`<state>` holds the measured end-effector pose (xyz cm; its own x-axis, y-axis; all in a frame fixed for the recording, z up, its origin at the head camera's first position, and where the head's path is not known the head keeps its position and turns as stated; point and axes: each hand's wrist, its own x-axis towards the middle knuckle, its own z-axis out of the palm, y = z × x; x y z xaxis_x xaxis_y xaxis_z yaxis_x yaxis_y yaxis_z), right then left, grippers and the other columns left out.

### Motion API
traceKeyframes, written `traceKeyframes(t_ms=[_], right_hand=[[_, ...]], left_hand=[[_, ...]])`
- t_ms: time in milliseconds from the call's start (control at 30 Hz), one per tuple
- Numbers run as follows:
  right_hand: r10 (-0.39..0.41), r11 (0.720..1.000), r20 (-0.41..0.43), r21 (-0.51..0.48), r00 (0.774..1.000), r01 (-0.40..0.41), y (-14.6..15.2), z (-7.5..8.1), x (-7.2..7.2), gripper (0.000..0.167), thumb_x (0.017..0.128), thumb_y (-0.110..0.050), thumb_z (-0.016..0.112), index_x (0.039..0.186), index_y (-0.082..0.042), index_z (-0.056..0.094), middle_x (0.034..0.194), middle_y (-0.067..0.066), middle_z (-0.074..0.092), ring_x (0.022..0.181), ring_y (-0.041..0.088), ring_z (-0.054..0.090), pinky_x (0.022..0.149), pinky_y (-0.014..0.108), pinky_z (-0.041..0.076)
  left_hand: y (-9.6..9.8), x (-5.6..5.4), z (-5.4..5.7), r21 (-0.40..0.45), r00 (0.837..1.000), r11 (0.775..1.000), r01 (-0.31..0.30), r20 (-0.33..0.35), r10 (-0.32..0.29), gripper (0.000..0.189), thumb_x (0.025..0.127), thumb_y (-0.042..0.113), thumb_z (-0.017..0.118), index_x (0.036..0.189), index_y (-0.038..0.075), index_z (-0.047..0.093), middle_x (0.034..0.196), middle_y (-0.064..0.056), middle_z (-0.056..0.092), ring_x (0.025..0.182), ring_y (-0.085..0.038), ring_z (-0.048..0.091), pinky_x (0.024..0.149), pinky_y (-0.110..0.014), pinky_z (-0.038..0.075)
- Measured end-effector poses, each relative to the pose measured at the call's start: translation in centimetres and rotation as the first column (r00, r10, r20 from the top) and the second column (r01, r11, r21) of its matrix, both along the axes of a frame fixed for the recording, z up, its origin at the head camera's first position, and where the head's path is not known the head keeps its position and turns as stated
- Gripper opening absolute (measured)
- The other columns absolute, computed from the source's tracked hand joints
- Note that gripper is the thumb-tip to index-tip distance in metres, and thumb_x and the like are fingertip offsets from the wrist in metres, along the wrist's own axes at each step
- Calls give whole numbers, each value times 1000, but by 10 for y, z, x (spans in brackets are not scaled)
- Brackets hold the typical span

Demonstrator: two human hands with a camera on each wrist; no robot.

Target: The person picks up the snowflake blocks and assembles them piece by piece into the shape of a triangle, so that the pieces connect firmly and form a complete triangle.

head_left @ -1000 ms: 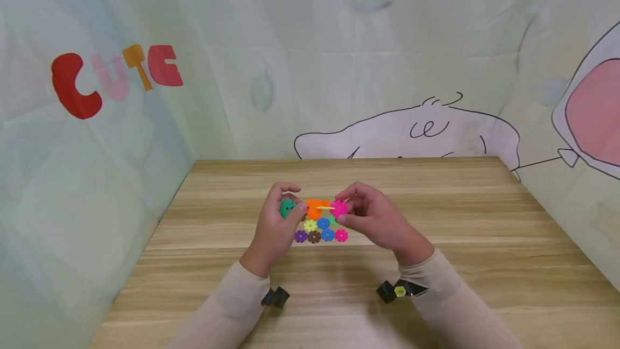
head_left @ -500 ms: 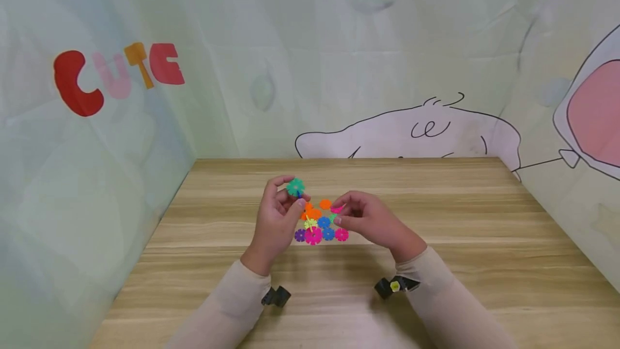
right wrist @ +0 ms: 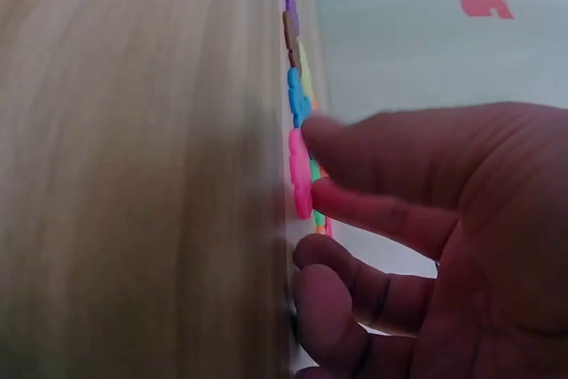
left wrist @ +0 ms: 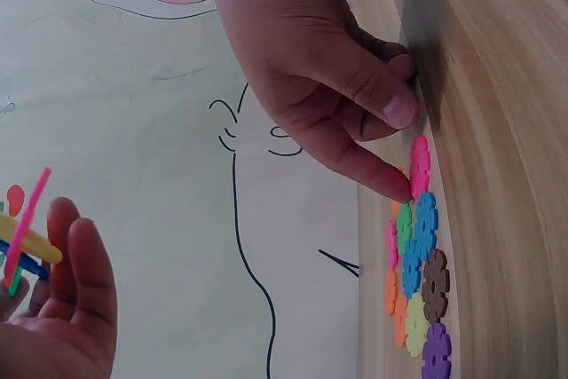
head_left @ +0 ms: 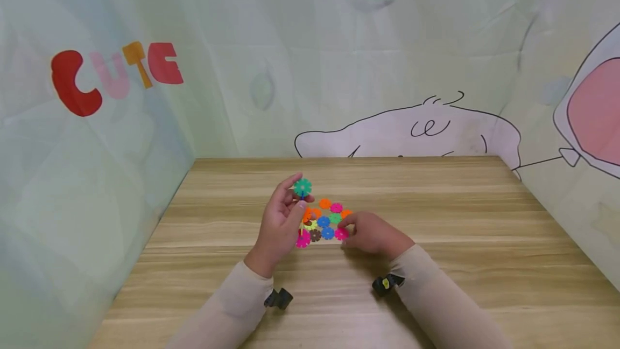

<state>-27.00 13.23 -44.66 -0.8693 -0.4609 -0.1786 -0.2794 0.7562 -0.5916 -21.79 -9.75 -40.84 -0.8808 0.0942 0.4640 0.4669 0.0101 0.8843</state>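
My left hand (head_left: 280,225) pinches a joined chain of plastic snowflake discs, held upright above the table. A green disc (head_left: 302,187) tops it, a blue one stands edge-on below, and a large pink disc (head_left: 302,239) hangs at the bottom. In the left wrist view the chain's yellow disc (left wrist: 31,241) shows edge-on by the fingers. My right hand (head_left: 375,235) is low at the front right of the loose discs. Its index fingertip is right at the edge of a flat pink snowflake disc (left wrist: 421,166); the thumb stands apart from the index finger.
Several loose snowflake discs lie flat in rows on the wooden table (head_left: 203,263), among them a brown disc (head_left: 315,235), a blue disc (head_left: 328,233) and an orange disc (head_left: 325,203). A printed cloth backdrop (head_left: 271,42) rises behind and beside the table.
The chain in my left hand has swung from sideways to upright. My right hand has let go of the chain's pink end and moved down to the loose pink disc.
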Motion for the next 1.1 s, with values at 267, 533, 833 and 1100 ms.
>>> traceKeyframes(t_ms=[267,533,833,1100], right_hand=[[5,996,-57,89,998,0,-6,5,4,19,88,-8,81,103,-15,73,67,-3,56,68,17,52,71,32,45],[15,996,-6,86,1000,-14,-9,3,4,20,88,-10,83,102,-19,71,74,0,59,73,19,55,71,34,47],[42,995,-53,91,998,-37,-5,4,6,25,85,-10,84,90,-17,61,75,-2,60,71,18,54,70,33,46],[67,996,-12,60,998,-67,-2,1,3,27,87,-11,84,94,-20,60,74,-2,58,69,16,53,68,32,45]], left_hand=[[2,3,-3,-8,999,1000,28,-21,-28,55,105,-6,47,157,10,42,113,-22,62,64,-20,58,63,-23,58],[5,4,-6,17,997,998,54,-57,-53,54,104,-9,45,155,7,42,109,-21,59,53,-15,53,53,-27,57],[7,5,-6,37,994,996,81,-77,-78,53,102,-10,47,153,4,43,108,-26,58,48,-15,50,52,-22,56],[6,5,-7,26,994,997,73,-84,-71,54,102,-10,46,153,5,42,110,-23,58,51,-14,53,51,-23,56]])
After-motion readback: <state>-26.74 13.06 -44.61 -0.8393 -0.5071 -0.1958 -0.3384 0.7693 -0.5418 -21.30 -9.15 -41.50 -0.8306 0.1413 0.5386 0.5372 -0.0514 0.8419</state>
